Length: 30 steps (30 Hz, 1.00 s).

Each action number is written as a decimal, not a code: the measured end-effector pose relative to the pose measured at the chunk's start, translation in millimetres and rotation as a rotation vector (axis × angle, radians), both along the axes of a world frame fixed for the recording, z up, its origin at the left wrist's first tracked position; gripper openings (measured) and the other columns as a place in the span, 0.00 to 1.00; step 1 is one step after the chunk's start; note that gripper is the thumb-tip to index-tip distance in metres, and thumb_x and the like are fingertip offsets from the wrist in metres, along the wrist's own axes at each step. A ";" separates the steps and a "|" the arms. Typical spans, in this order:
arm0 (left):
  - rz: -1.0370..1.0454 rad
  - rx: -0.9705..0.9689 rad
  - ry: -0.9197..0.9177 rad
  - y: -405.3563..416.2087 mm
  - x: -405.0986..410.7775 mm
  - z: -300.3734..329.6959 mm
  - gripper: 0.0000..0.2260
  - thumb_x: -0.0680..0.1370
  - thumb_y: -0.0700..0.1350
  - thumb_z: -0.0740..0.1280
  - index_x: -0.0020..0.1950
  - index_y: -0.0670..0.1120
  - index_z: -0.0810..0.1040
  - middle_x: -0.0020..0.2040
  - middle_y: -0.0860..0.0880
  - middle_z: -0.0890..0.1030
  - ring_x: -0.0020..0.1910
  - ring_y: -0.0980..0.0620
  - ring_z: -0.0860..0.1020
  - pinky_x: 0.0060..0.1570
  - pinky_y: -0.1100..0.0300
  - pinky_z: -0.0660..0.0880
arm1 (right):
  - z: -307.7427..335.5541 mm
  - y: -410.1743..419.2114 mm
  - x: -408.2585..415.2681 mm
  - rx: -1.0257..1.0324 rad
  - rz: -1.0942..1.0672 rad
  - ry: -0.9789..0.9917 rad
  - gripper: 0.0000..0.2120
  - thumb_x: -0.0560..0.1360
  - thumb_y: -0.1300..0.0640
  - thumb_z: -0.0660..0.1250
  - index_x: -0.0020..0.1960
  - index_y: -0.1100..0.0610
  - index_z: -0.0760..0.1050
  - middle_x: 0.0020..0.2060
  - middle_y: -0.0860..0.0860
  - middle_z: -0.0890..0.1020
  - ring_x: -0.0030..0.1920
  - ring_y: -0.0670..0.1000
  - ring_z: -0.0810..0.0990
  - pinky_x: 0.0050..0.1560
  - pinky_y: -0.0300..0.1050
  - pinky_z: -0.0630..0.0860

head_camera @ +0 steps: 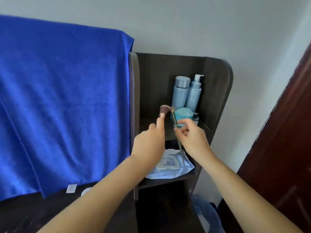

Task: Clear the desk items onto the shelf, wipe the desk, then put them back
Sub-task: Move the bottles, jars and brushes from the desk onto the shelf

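Note:
My left hand (pixel 150 140) reaches into the upper compartment of the dark shelf (pixel 217 91) and holds a pink makeup brush (pixel 163 111), bristles pointing up. Beside it, my right hand (pixel 190 137) pinches a thin green-handled brush (pixel 175 121) whose long handle slants down toward the lower compartment. On the shelf behind stand two pale blue bottles (pixel 180 93), one with a pump (pixel 194 95), plus a teal round jar (pixel 183 114) and a small dark-capped vial (pixel 195 116).
A white and blue packet (pixel 165 172) lies in the shelf's lower compartment. A big blue cloth (pixel 64 101) hangs on the left over the dark desk (pixel 25 214). A small white round item (pixel 86 190) sits on the desk. A brown door (pixel 286 140) stands right; a blue bin (pixel 206 214) sits below.

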<state>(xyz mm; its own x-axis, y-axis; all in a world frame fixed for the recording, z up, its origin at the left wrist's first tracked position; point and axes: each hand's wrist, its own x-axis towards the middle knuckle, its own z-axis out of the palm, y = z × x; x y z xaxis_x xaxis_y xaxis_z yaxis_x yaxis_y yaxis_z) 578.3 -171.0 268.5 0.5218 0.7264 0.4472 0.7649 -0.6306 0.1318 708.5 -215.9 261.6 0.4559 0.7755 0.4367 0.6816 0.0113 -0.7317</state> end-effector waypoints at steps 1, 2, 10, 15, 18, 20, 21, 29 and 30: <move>0.042 0.003 0.081 7.1 10.9 2.7 0.22 0.79 0.39 0.56 0.71 0.44 0.54 0.55 0.44 0.75 0.47 0.41 0.79 0.36 0.54 0.68 | 0.9 7.6 3.0 -0.026 0.015 -0.012 0.12 0.75 0.57 0.66 0.58 0.56 0.72 0.33 0.45 0.74 0.33 0.41 0.73 0.34 0.26 0.69; 0.080 -0.005 0.143 13.8 19.7 6.2 0.24 0.78 0.38 0.57 0.72 0.42 0.53 0.56 0.43 0.75 0.50 0.41 0.78 0.39 0.54 0.70 | 1.8 15.8 4.1 -0.049 0.033 -0.022 0.13 0.75 0.56 0.65 0.59 0.56 0.72 0.33 0.45 0.74 0.34 0.40 0.72 0.33 0.26 0.68; 0.259 -0.027 0.598 31.7 36.3 15.0 0.17 0.78 0.36 0.59 0.66 0.41 0.68 0.64 0.40 0.71 0.57 0.45 0.75 0.39 0.58 0.69 | 3.9 73.6 -5.2 -0.272 0.088 -0.182 0.12 0.76 0.58 0.63 0.56 0.63 0.72 0.50 0.61 0.80 0.51 0.60 0.78 0.45 0.46 0.72; 0.268 -0.038 0.650 34.3 35.2 9.9 0.21 0.77 0.36 0.59 0.70 0.41 0.64 0.66 0.38 0.67 0.54 0.45 0.77 0.39 0.58 0.69 | 8.6 89.4 -4.3 -0.398 0.085 -0.287 0.11 0.76 0.57 0.62 0.53 0.64 0.76 0.50 0.60 0.80 0.49 0.58 0.78 0.43 0.42 0.69; 0.252 -0.023 0.575 23.3 29.9 10.8 0.21 0.77 0.34 0.59 0.70 0.38 0.62 0.67 0.36 0.64 0.52 0.44 0.77 0.39 0.58 0.71 | 4.1 92.5 -2.1 -0.325 0.102 -0.200 0.12 0.76 0.55 0.63 0.52 0.62 0.78 0.47 0.59 0.82 0.48 0.57 0.79 0.45 0.44 0.72; 0.207 0.069 0.499 15.4 14.4 7.0 0.18 0.75 0.33 0.59 0.65 0.37 0.66 0.62 0.39 0.68 0.47 0.46 0.78 0.33 0.59 0.68 | 0.2 87.3 1.6 -0.251 0.110 -0.133 0.11 0.76 0.55 0.63 0.51 0.61 0.78 0.43 0.57 0.82 0.42 0.54 0.79 0.43 0.43 0.72; 0.168 0.152 0.413 13.7 2.2 3.3 0.15 0.74 0.33 0.61 0.60 0.39 0.70 0.57 0.42 0.71 0.43 0.47 0.79 0.26 0.60 0.64 | -1.2 81.0 3.1 -0.210 0.116 -0.090 0.10 0.77 0.55 0.63 0.50 0.61 0.78 0.39 0.55 0.82 0.38 0.51 0.78 0.41 0.41 0.71; 0.161 -0.066 -0.260 31.9 -141.0 -73.2 0.06 0.77 0.47 0.60 0.52 0.48 0.73 0.39 0.52 0.76 0.30 0.44 0.77 0.29 0.56 0.71 | -26.0 0.9 -50.4 0.213 0.270 0.013 0.07 0.76 0.60 0.61 0.47 0.57 0.78 0.31 0.50 0.78 0.31 0.50 0.74 0.32 0.32 0.69; 0.248 -0.172 -0.254 41.0 -155.2 -93.1 0.07 0.78 0.47 0.60 0.54 0.48 0.73 0.41 0.51 0.77 0.35 0.43 0.78 0.34 0.55 0.70 | -41.1 0.2 -65.3 0.167 0.327 0.012 0.07 0.75 0.59 0.61 0.47 0.57 0.78 0.31 0.52 0.78 0.30 0.51 0.74 0.31 0.35 0.69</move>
<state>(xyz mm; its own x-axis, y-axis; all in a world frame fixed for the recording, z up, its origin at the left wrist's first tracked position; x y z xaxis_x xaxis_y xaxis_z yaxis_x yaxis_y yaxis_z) 423.1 -130.0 175.5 0.2090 0.8920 0.4007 0.8207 -0.3828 0.4241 643.2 -215.7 220.4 0.2011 0.7996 0.5659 0.6138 0.3473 -0.7090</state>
